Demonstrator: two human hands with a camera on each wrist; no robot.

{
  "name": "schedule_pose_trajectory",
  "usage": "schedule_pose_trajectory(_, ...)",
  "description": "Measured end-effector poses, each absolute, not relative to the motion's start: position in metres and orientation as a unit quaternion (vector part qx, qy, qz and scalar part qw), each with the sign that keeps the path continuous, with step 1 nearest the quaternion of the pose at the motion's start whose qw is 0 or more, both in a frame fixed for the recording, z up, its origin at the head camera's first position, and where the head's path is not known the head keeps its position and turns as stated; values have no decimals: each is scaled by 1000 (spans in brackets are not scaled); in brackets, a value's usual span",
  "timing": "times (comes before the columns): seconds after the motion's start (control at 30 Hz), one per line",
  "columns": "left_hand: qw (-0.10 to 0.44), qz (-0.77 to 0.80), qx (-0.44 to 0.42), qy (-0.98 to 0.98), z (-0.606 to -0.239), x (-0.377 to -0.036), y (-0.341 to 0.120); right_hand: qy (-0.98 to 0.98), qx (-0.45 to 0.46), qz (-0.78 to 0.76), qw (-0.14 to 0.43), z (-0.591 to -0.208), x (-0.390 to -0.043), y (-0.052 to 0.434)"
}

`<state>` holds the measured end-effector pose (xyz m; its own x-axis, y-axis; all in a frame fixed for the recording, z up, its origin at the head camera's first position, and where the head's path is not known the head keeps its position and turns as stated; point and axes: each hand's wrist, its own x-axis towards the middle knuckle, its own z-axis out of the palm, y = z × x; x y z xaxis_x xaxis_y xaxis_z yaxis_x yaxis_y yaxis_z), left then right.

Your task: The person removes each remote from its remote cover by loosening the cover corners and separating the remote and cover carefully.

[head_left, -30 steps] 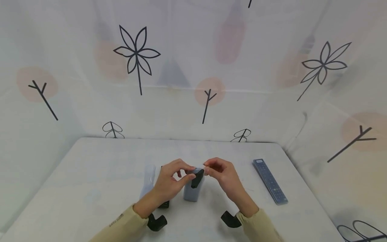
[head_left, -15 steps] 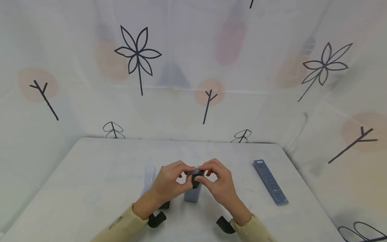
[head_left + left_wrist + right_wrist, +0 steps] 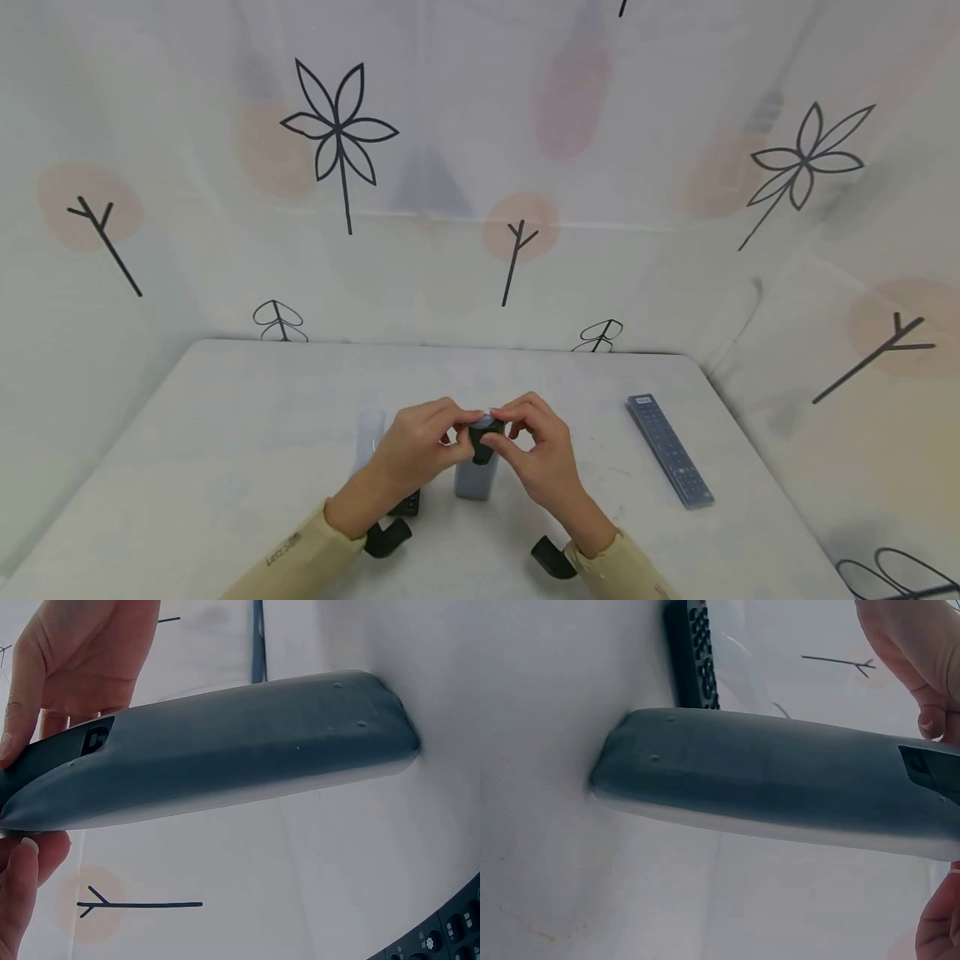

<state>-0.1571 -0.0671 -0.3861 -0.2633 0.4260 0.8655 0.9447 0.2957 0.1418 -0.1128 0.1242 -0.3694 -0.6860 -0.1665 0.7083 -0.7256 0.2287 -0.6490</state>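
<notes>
A dark remote control [image 3: 481, 446] stands upright on its end, inside a bluish translucent sleeve [image 3: 247, 754]. The sleeve covers most of it; its dark upper end shows bare through the opening. My left hand [image 3: 420, 442] pinches the left side of the sleeve's mouth between thumb and forefinger. On the opposite side, my right hand [image 3: 540, 442] pinches the mouth's right edge. The sleeve's bottom end touches the table, as both wrist views show. The remote's button face cannot be seen.
A second sleeved remote [image 3: 670, 450] lies at the right of the white table [image 3: 247, 467]. Partly hidden by the left forearm are a black remote [image 3: 407, 504] and a clear plastic sleeve [image 3: 369, 433]. A patterned cloth [image 3: 450, 275] hangs behind the table.
My right hand has come in from just right of the sleeve's mouth and now pinches its edge. The left hand keeps its hold on the left side, and the remote stays upright.
</notes>
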Motion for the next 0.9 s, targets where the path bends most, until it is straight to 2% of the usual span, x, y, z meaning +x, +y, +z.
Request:
schedule_pose_trajectory(0.23, 364, -361, -467, -720, -384, -157, -68, -741, 298, 544, 256, -366, -110, 123)
schedule_pose_trajectory(0.43, 311, -420, -440, -731, -384, -155, -68, -747, 294, 540, 253, -371, -113, 125)
schedule_pose_trajectory(0.57, 268, -452, -409, -746, -383, -154, -69, -750, 290, 540, 248, -385, -120, 130)
schedule_pose_trajectory(0.9, 110, -546, -312, -770, -387, -155, -73, -755, 278, 562, 190, -397, -123, 137)
